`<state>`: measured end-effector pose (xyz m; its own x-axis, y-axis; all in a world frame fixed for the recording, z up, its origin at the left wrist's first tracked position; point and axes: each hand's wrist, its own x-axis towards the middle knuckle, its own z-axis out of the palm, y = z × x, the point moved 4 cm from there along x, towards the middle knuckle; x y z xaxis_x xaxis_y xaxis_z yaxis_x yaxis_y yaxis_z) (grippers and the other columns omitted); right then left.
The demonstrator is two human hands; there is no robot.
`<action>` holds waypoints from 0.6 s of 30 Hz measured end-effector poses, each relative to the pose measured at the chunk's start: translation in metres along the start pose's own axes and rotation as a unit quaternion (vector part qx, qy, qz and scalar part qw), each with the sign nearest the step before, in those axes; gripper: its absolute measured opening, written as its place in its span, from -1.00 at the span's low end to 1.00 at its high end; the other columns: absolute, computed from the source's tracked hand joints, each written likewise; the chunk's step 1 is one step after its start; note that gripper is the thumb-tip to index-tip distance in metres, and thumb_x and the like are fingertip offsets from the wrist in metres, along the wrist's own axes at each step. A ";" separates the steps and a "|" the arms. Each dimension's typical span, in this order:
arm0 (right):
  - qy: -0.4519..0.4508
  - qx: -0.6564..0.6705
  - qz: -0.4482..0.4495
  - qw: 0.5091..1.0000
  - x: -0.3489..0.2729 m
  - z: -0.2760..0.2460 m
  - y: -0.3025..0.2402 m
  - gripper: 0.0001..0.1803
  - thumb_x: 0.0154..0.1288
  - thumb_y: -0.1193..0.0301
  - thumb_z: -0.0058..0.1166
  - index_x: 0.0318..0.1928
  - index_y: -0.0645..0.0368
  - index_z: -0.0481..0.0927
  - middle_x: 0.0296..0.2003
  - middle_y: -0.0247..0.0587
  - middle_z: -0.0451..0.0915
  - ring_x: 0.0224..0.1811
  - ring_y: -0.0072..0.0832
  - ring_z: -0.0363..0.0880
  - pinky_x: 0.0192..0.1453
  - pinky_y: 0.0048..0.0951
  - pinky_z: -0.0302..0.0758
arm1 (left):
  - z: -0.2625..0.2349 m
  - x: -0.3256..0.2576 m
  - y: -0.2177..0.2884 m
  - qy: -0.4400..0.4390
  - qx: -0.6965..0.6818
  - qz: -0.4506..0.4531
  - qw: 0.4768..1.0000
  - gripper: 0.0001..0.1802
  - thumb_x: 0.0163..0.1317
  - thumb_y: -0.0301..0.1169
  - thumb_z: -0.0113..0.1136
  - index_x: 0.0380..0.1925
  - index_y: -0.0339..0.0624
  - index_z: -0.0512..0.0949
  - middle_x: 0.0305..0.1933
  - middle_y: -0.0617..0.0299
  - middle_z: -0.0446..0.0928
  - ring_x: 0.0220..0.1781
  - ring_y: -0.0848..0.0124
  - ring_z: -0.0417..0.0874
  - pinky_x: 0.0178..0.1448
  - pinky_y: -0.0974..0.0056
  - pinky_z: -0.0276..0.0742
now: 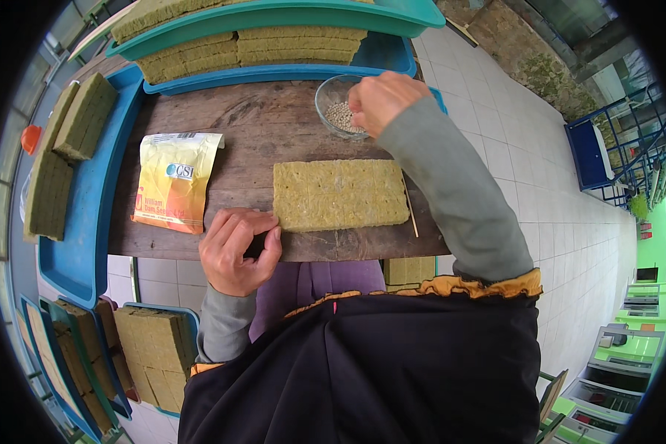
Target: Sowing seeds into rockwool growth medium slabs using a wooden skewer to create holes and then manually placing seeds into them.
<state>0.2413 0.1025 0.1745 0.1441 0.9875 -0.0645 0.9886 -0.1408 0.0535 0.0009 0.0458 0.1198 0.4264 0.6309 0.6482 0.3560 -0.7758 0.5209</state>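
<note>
A yellowish-brown block of growing medium (340, 194), with rows of small holes on top, lies flat near the table's front edge. Beside its lower left corner rests my left hand (238, 250), fingers curled, with the index and thumb tips close together at the block's edge. My right hand (386, 102) reaches over the rim of a clear glass bowl (321, 103), its fingertips pressed together by the small pale seed-like pellets (342, 118) inside. Whatever sits between the fingertips of either hand is too small or hidden. A thin wooden stick (412, 213) lies along the block's right side.
On the wooden table (251, 126) stands a yellow-orange seed packet (176, 185), left of the block. Blue (274, 72) and green (288, 24) trays with more blocks fill the back. Another blue tray (105, 214) borders the left. Blocks (152, 348) are stacked below left.
</note>
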 end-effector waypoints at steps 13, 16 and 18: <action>-0.024 -0.020 0.007 1.000 0.018 0.004 -0.007 -0.84 0.22 0.41 0.11 -0.28 0.15 0.72 -0.30 -0.04 0.69 -0.16 -0.13 0.67 -0.07 -0.17 0.61 | -0.001 0.000 0.001 0.002 0.007 0.001 1.000 -0.87 -0.09 -0.64 0.29 -0.48 -0.29 0.58 -0.41 0.11 0.64 -0.33 0.16 0.65 -0.18 0.22 0.56; -0.030 -0.033 0.009 0.999 0.020 0.006 -0.012 -0.83 0.21 0.44 0.10 -0.25 0.18 0.71 -0.28 -0.01 0.69 -0.13 -0.12 0.67 -0.04 -0.17 0.61 | -0.003 -0.002 -0.001 0.002 0.013 -0.004 1.000 -0.88 -0.09 -0.64 0.29 -0.48 -0.29 0.58 -0.42 0.10 0.64 -0.33 0.16 0.65 -0.18 0.22 0.56; -0.025 -0.051 0.011 0.998 0.018 0.003 -0.011 -0.83 0.21 0.46 0.10 -0.25 0.22 0.71 -0.28 0.01 0.69 -0.12 -0.12 0.68 -0.02 -0.19 0.61 | -0.001 -0.001 0.000 0.002 0.009 -0.002 1.000 -0.88 -0.09 -0.64 0.29 -0.48 -0.29 0.58 -0.42 0.10 0.64 -0.33 0.16 0.65 -0.19 0.22 0.55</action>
<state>0.2330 0.1215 0.1695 0.1693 0.9792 -0.1115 0.9762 -0.1511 0.1555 -0.0010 0.0451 0.1196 0.4214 0.6339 0.6485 0.3733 -0.7730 0.5130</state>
